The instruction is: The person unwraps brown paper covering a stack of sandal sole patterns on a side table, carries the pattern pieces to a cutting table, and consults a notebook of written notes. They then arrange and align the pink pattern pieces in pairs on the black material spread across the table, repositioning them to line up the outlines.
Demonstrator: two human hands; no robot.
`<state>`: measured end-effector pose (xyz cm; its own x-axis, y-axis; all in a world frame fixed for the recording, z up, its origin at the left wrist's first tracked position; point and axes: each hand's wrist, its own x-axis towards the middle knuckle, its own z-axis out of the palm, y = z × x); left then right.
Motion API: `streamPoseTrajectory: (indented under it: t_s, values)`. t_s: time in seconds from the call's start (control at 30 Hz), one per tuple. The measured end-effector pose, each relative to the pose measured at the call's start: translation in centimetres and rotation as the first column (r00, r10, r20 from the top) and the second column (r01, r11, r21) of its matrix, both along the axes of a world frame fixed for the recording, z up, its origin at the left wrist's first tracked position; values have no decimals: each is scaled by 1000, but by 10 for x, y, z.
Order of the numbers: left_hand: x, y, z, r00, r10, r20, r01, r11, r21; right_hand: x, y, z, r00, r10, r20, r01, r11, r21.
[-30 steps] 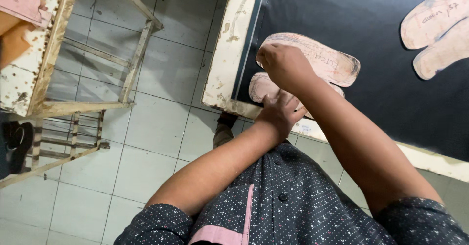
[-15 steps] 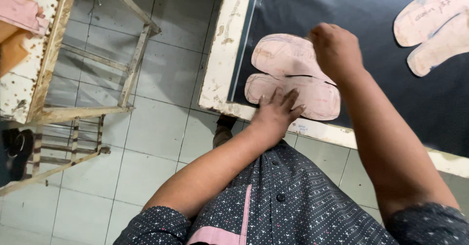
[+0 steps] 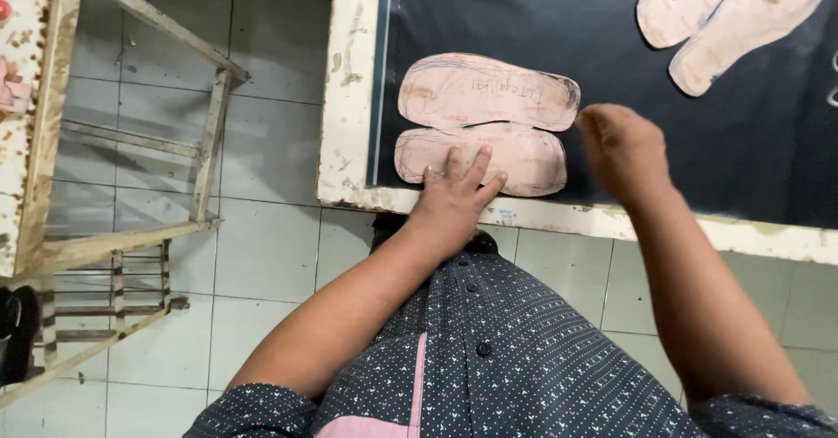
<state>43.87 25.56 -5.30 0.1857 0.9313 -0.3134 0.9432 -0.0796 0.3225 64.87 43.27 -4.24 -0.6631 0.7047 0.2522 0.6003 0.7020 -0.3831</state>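
Head camera view, looking down: a person in a dark dotted shirt leans over the near edge of a desk (image 3: 349, 98) with a worn pale rim and a black sheet (image 3: 611, 45) laid on top. The left hand (image 3: 454, 198) lies flat with fingers spread, its fingertips pressing the nearer of two pink sole-shaped cutouts (image 3: 484, 154) close to the desk's near left corner. The second cutout (image 3: 484, 91) lies just beyond it, their long edges touching. The right hand (image 3: 621, 148) hovers just right of the pair, blurred, its fingers seemingly curled; whether it holds anything cannot be told. Another pair of pink sole cutouts (image 3: 729, 15) lies toward the far right of the desk. A rusted metal frame (image 3: 131, 141) stands on the tiled floor (image 3: 262, 255) to the left.
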Motion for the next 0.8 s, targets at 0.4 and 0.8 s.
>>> streamPoseTrajectory:
  t_s: [0.4, 0.8]
  values:
    - [3, 0, -7, 999, 11, -34, -6, 989, 146, -35, -30, -8, 990, -24, -139, 2, 988, -156]
    - [-8, 26, 24, 995, 56, 80, -49, 996, -77, 40, -80, -3, 996, -88, -26, 85, 991, -106]
